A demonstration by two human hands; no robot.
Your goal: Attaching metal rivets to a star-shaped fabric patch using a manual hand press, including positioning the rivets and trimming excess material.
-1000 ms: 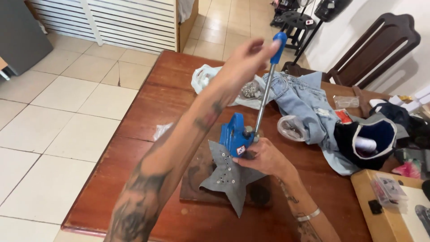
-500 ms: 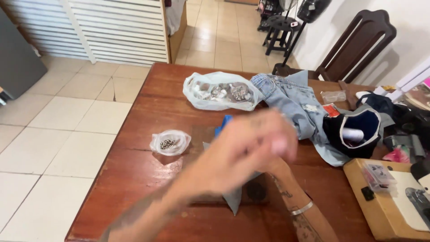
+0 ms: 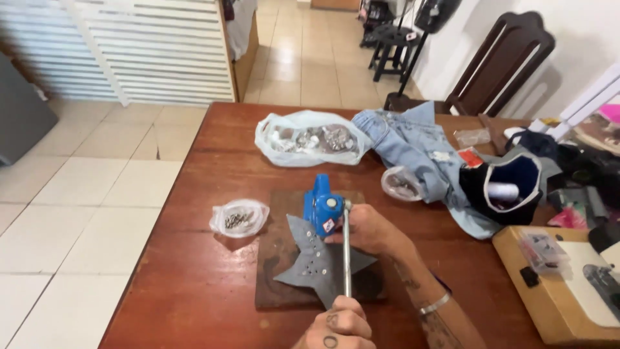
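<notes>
A small blue hand press [image 3: 321,208] is set on a dark wooden board [image 3: 278,284] near the middle of the reddish wooden table [image 3: 194,271], with a grey star-shaped piece of fabric [image 3: 316,266] lying under it. The press's long metal lever [image 3: 347,255] is gripped at its near end by the left hand [image 3: 337,327], fingers closed round it. The right hand [image 3: 367,229] is laid against the press and the fabric; whether its fingers are clamped cannot be told. A small clear bag of metal studs [image 3: 238,218] lies to the left.
</notes>
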